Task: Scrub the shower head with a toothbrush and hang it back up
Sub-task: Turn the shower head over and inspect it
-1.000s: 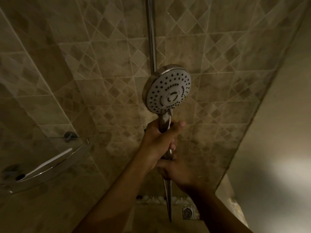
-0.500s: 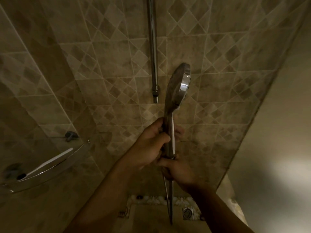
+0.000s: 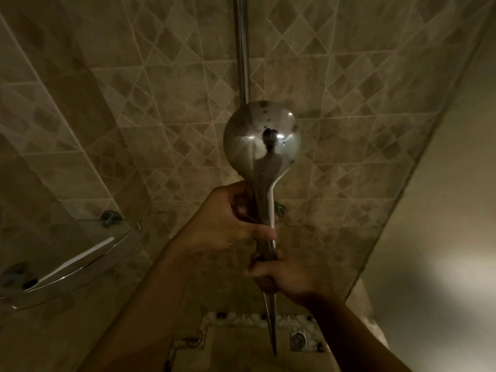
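Fingers (image 3: 264, 233) gripping shower head (image 3: 261, 138), tiled wall (image 3: 161, 103), glass shelf (image 3: 80, 261)

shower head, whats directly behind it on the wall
Behind the shower head, a chrome rail runs down the tiled wall and passes out of sight behind it. The rail's lower end and any holder there are covered by the head and the left hand.
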